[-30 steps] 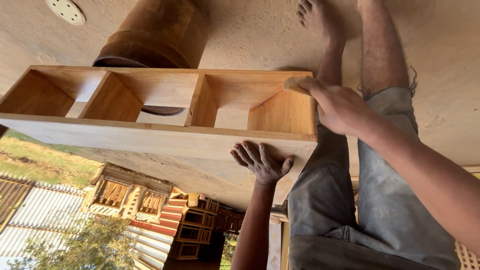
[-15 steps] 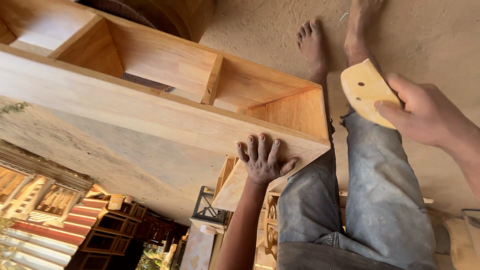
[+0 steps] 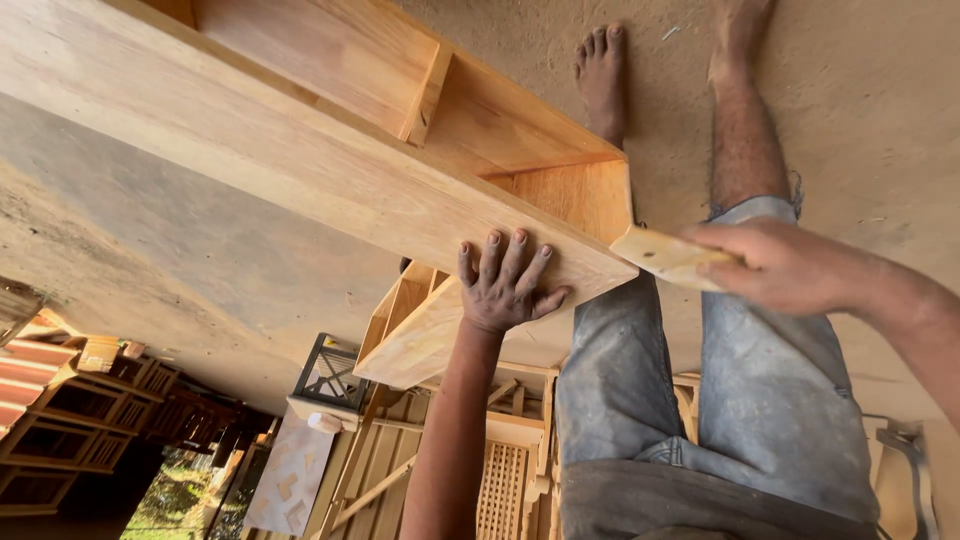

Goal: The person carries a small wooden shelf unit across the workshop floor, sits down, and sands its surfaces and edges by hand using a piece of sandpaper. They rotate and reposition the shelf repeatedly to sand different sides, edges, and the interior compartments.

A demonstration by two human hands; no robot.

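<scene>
A long light-wood shelf unit (image 3: 300, 140) with open compartments lies on its side across the floor. My left hand (image 3: 505, 285) lies flat with spread fingers on its front edge near the right end, holding nothing. My right hand (image 3: 790, 265) grips a flat yellowish sanding pad (image 3: 665, 258). The pad's edge meets the shelf's right end corner. My legs in grey trousers (image 3: 770, 400) stand just right of the shelf, with my bare feet (image 3: 605, 75) on the dirt floor.
Another pale wooden frame (image 3: 420, 330) lies under the shelf's right end. Slatted wooden panels (image 3: 510, 490) and a dark metal crate (image 3: 330, 372) show behind my legs. Stacked wooden shelf units (image 3: 90, 410) stand at the lower left. A dusty concrete floor (image 3: 860, 90) surrounds everything.
My right hand came down from a raised position and brought the sanding pad against the shelf's end corner. My left hand stayed pressed on the front edge. The view shifted closer.
</scene>
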